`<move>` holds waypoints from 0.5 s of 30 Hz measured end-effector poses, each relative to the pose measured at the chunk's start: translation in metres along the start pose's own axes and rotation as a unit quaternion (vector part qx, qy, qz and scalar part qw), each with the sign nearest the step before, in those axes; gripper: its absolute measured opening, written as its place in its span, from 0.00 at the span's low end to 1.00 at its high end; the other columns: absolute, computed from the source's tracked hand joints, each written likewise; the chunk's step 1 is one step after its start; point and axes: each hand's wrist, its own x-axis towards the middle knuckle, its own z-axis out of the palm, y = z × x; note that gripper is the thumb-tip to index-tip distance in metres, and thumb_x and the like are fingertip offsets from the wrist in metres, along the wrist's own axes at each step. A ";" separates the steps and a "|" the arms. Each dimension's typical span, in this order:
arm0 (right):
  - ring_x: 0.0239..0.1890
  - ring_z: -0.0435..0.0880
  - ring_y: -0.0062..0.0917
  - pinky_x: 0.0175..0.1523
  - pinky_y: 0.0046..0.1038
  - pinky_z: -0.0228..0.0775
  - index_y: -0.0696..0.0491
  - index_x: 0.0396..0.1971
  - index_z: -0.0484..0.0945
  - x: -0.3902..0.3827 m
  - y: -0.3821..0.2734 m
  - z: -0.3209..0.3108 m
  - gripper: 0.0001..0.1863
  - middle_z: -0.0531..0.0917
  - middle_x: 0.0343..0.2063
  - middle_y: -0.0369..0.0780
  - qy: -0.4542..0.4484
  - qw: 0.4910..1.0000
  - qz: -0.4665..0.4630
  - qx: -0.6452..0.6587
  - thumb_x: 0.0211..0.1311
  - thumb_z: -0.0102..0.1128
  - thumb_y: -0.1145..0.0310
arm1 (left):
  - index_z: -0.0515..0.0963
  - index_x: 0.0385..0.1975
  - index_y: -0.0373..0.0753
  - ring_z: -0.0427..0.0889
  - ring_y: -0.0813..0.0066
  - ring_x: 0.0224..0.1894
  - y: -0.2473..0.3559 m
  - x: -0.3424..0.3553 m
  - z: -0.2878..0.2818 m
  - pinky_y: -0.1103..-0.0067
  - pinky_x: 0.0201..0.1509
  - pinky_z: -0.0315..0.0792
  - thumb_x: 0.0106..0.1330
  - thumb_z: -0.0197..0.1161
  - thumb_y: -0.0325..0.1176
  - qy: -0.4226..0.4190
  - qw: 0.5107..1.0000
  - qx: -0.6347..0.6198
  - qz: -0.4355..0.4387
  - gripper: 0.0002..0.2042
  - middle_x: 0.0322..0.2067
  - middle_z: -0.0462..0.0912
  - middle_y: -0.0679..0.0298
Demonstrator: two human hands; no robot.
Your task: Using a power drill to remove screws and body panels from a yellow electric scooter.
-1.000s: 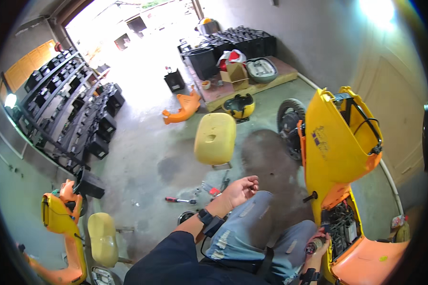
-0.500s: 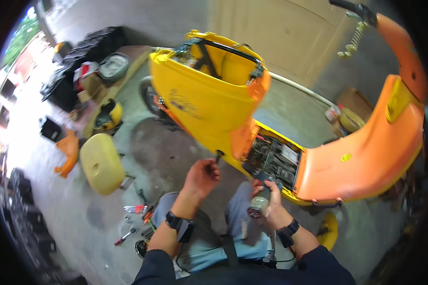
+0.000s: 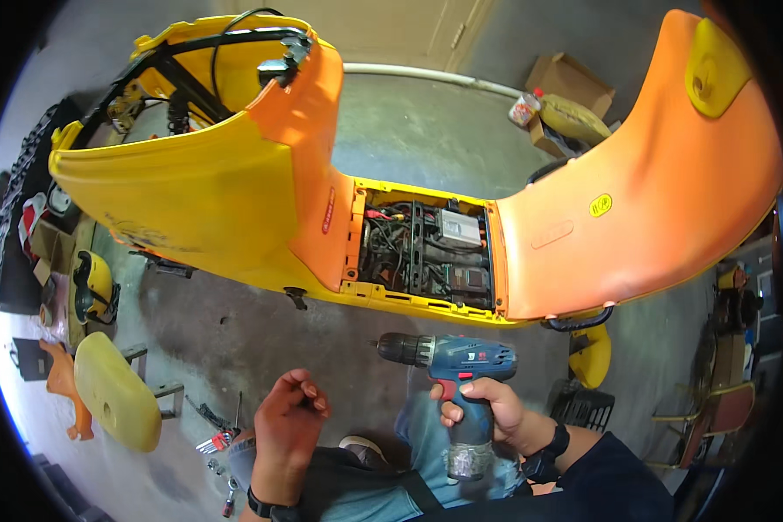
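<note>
My right hand [image 3: 503,411] grips a blue and black cordless drill [image 3: 474,357] by its handle. The drill's black chuck points left, and clear tape wraps the handle's base. To its left, my left hand [image 3: 289,422] is raised with its fingers curled in; anything small inside them is hidden. Both hands are on the near side of a yellow and orange scooter body [image 3: 204,196], apart from it. Its floor compartment [image 3: 387,287] lies uncovered, showing cables and a silver module [image 3: 458,228]. A black knob-like part [image 3: 296,297] sticks out of the lower yellow edge.
The orange seat section [image 3: 574,252] rises at the right. On the floor at left lie a pale yellow seat-shaped piece [image 3: 113,391], a yellow helmet [image 3: 96,287] and hand tools [image 3: 222,439]. A cardboard box [image 3: 574,83] stands behind the scooter, a chair [image 3: 713,413] at far right.
The view has swung right and closer to the scooter. The drill has come up level, chuck pointing left. My left hand is now farther from the black knob-like part.
</note>
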 end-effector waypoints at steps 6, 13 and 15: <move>0.34 0.75 0.29 0.49 0.30 0.67 0.66 0.48 0.72 -0.029 -0.008 0.009 0.26 0.78 0.26 0.41 0.045 0.999 -0.002 -0.009 0.58 0.54 0.58 | 0.72 0.36 0.34 0.72 0.63 0.30 0.004 -0.014 0.005 0.69 0.36 0.67 0.64 0.48 0.30 0.008 1.000 -0.010 -0.007 0.08 0.28 0.73 0.59; 0.35 0.79 0.28 0.51 0.30 0.69 0.67 0.48 0.73 -0.084 -0.017 0.051 0.26 0.80 0.28 0.43 0.133 0.987 0.067 -0.057 0.54 0.59 0.62 | 0.72 0.25 0.35 0.70 0.65 0.24 -0.011 -0.058 0.007 0.69 0.31 0.65 0.68 0.47 0.37 0.046 0.983 -0.098 -0.150 0.14 0.20 0.69 0.62; 0.34 0.79 0.25 0.50 0.29 0.69 0.65 0.47 0.73 -0.097 -0.015 0.057 0.26 0.80 0.28 0.42 0.143 0.985 0.091 -0.038 0.55 0.59 0.60 | 0.72 0.24 0.36 0.69 0.67 0.23 -0.022 -0.069 0.006 0.70 0.29 0.65 0.69 0.47 0.37 0.061 0.979 -0.102 -0.168 0.14 0.19 0.68 0.64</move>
